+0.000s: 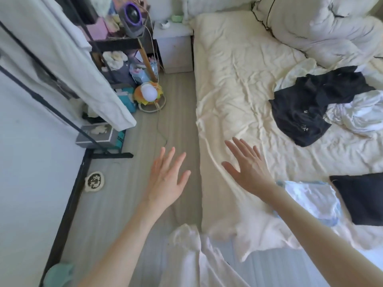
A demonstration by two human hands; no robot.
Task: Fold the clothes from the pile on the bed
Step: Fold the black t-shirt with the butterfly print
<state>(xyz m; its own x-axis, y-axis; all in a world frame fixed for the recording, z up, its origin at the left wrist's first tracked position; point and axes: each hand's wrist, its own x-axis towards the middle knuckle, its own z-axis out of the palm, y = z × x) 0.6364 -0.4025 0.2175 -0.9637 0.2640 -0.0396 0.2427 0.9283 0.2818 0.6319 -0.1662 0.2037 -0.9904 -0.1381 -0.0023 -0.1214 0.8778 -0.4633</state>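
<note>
A pile of clothes lies at the right of the cream bed: a crumpled black garment with a white garment beside it. Nearer me lie a folded light blue and white piece and a folded black piece. My left hand hovers over the floor beside the bed, fingers straight and spread, holding nothing. My right hand is spread flat over the bed's near left edge, empty; I cannot tell whether it touches the sheet.
A rumpled white duvet fills the bed's far right. A clothes rack with hanging white fabric stands at the left, with a cluttered shelf, a round lamp and a white nightstand behind. Grey floor runs between rack and bed.
</note>
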